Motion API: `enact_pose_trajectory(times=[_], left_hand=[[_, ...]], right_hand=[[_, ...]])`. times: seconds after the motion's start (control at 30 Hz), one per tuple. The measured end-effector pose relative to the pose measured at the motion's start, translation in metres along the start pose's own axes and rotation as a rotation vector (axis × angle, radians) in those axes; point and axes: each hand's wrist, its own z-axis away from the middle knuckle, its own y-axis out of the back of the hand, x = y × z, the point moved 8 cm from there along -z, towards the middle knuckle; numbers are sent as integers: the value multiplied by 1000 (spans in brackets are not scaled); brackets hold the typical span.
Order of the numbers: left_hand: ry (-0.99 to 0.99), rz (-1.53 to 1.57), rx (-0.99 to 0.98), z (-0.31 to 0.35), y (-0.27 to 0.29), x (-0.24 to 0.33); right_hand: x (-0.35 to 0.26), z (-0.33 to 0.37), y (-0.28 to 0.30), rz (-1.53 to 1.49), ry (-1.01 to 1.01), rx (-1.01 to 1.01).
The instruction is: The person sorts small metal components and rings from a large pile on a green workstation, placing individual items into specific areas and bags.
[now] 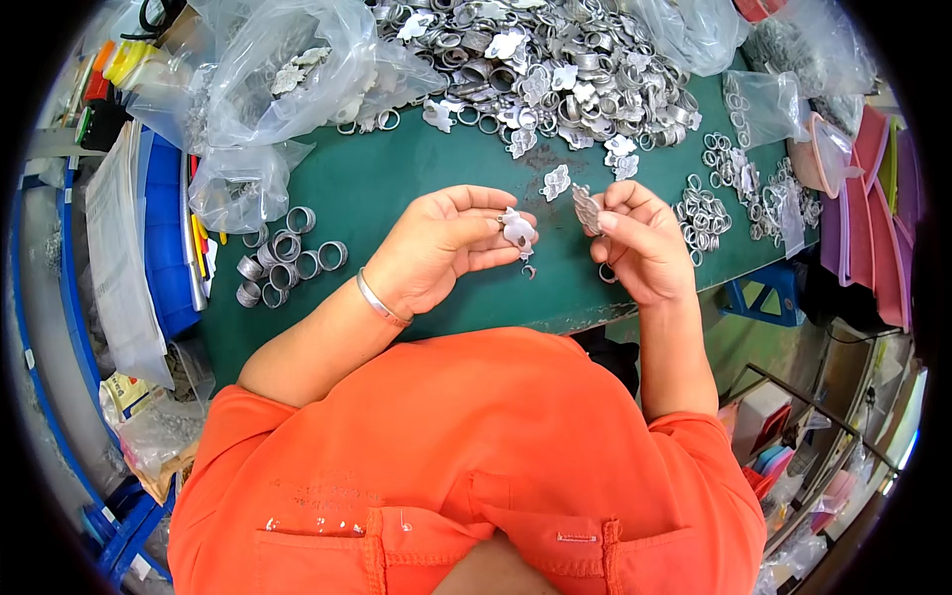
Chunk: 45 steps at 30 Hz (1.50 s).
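Note:
My left hand (443,244), a metal bangle at its wrist, pinches a silver cut-out metal ornament (517,234) between thumb and fingers. Opposite it, my right hand (650,243) grips a leaf-like textured metal ornament (586,210) upright between thumb and forefinger. A thin ring (607,273) shows by the lower fingers of my right hand; whether they hold it I cannot tell. Just under the left-hand ornament is a small curved metal bit (529,271). Between and beyond both hands, one loose flat ornament (556,182) lies on the green table (397,174).
A big heap of silver rings and ornaments (555,84) covers the far table. Wide rings (283,260) cluster at left, thin rings (702,213) at right. Clear plastic bags (283,79) stand far left, near a blue tray (164,228). A blue stool (764,297) stands below the right edge.

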Motion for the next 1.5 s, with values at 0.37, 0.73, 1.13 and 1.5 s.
enact_pose_trajectory(times=[0.37,0.73,1.13,1.5], left_hand=[[47,15,-35,2,-15,-1],[-957,-485,297,61,-6,142],[-1367,-1389,443,71,-44,149],[-543,-698,40,6,-34,52]], right_hand=[[6,0,-21,-29,-6,-84],[-31,-18,-50,1462,735,-73],[-12,-25,-5,384,-11,103],[-21,-6,-24,664,174,106]])
